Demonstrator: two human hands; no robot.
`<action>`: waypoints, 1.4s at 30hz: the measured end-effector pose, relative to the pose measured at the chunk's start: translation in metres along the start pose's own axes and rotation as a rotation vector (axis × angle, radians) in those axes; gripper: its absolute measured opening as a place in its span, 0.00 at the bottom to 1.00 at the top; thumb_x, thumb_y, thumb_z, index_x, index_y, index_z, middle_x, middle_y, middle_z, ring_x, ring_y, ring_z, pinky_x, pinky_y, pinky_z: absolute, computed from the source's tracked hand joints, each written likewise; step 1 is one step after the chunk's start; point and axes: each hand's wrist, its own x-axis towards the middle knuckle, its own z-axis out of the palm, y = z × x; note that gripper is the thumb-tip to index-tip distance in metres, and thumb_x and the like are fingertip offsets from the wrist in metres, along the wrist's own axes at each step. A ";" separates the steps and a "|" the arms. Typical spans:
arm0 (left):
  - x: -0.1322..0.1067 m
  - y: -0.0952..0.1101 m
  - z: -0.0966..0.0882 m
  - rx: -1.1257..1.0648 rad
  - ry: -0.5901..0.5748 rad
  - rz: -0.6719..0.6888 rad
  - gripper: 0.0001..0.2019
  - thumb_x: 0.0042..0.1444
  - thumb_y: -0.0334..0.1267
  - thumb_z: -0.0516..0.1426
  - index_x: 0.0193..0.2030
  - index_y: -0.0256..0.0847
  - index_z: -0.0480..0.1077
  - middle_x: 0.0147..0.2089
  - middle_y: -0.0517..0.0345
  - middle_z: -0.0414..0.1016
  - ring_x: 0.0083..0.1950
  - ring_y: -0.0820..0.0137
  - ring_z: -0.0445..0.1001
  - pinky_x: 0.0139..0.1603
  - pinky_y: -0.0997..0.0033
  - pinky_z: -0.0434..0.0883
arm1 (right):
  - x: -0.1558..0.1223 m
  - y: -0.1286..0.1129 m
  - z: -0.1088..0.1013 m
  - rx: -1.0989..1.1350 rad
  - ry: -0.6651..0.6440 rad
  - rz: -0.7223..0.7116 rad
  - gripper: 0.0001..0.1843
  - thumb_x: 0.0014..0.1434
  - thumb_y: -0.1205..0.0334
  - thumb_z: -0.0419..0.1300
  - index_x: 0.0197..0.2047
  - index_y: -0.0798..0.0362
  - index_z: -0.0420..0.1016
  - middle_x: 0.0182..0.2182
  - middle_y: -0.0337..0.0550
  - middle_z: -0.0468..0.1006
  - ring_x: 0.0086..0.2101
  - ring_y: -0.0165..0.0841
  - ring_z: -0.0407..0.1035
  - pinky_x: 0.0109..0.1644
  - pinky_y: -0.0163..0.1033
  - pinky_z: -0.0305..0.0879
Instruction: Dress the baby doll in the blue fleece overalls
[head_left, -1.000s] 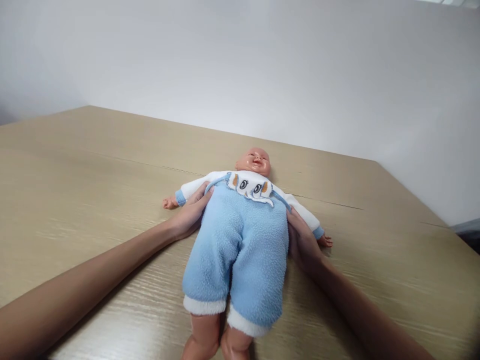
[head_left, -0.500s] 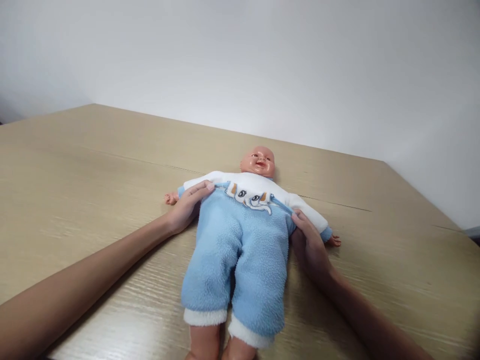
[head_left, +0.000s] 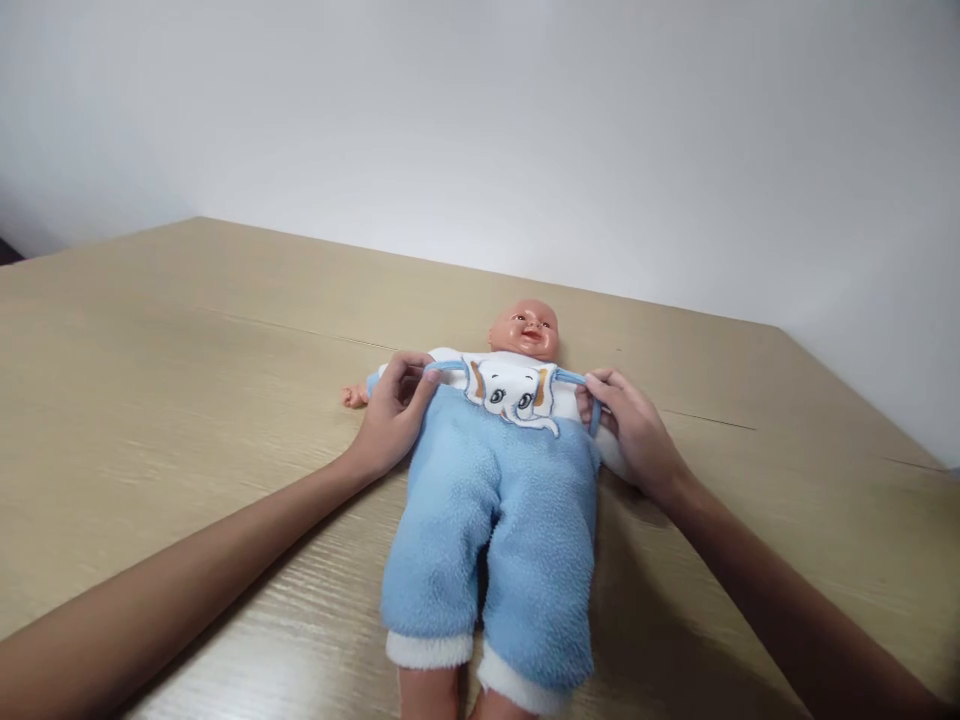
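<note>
A bald baby doll (head_left: 525, 328) lies on its back, dressed in a white top and fuzzy blue overalls (head_left: 450, 520) with white cuffs. An elephant face patch (head_left: 510, 392) decorates the bib. Blue straps run from the patch's upper corners out to both sides. My left hand (head_left: 401, 405) pinches the strap on the left by the doll's shoulder. On the other side, my right hand (head_left: 626, 425) grips the right strap (head_left: 570, 377) between thumb and fingers, and part of the strap hangs below them. My right hand hides most of the doll's arm there.
The doll rests on a light wooden table (head_left: 225, 420) with thin seams across its top. A plain pale wall (head_left: 480, 130) rises behind the table's far edge.
Both hands have raised the straps, the right one most, and the elephant bib now sits higher and flatter on the chest. The view has shifted slightly.
</note>
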 end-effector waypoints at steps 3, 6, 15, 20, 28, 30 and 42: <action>-0.001 0.003 0.002 0.034 0.015 0.029 0.10 0.76 0.50 0.61 0.52 0.46 0.73 0.46 0.58 0.76 0.47 0.67 0.77 0.49 0.66 0.72 | 0.019 -0.021 0.012 -0.305 -0.012 -0.140 0.15 0.70 0.46 0.62 0.39 0.47 0.76 0.35 0.41 0.79 0.37 0.38 0.72 0.45 0.43 0.67; -0.003 0.005 0.003 0.079 0.006 0.084 0.08 0.77 0.47 0.60 0.52 0.47 0.72 0.46 0.59 0.75 0.47 0.68 0.76 0.51 0.65 0.72 | 0.045 -0.041 0.037 -0.501 -0.117 -0.296 0.11 0.73 0.51 0.62 0.45 0.49 0.79 0.45 0.46 0.86 0.44 0.40 0.78 0.52 0.45 0.70; -0.006 0.011 0.001 0.141 -0.014 0.255 0.04 0.79 0.40 0.58 0.53 0.46 0.71 0.50 0.54 0.76 0.51 0.65 0.74 0.52 0.63 0.71 | 0.130 -0.053 0.133 -0.871 -0.870 -0.605 0.07 0.60 0.72 0.72 0.40 0.51 0.85 0.44 0.48 0.88 0.44 0.43 0.79 0.48 0.44 0.69; -0.007 0.015 0.001 0.138 -0.039 0.271 0.02 0.78 0.39 0.58 0.51 0.45 0.71 0.48 0.54 0.76 0.49 0.65 0.74 0.50 0.62 0.71 | 0.134 -0.044 0.159 -0.918 -0.928 -0.680 0.06 0.60 0.74 0.70 0.37 0.53 0.82 0.35 0.37 0.85 0.34 0.33 0.71 0.42 0.40 0.61; -0.010 0.019 -0.004 0.116 -0.158 0.333 0.01 0.77 0.36 0.58 0.52 0.45 0.70 0.47 0.53 0.74 0.48 0.63 0.73 0.50 0.61 0.71 | 0.112 -0.052 0.125 -0.728 -0.628 -0.675 0.09 0.63 0.66 0.62 0.48 0.50 0.74 0.45 0.45 0.84 0.42 0.40 0.74 0.45 0.42 0.63; -0.012 0.020 -0.005 0.123 -0.180 0.351 0.03 0.76 0.35 0.59 0.53 0.45 0.69 0.47 0.54 0.75 0.47 0.64 0.72 0.50 0.61 0.71 | 0.111 -0.051 0.113 -0.550 -0.571 -0.585 0.12 0.61 0.67 0.61 0.48 0.49 0.74 0.44 0.42 0.83 0.44 0.40 0.75 0.49 0.42 0.67; -0.024 0.018 -0.013 0.341 0.005 0.550 0.12 0.74 0.37 0.62 0.61 0.52 0.74 0.56 0.50 0.77 0.57 0.57 0.76 0.62 0.51 0.73 | 0.112 -0.034 0.094 -0.348 -0.567 -0.421 0.21 0.48 0.72 0.55 0.46 0.47 0.73 0.44 0.39 0.80 0.44 0.38 0.73 0.54 0.42 0.69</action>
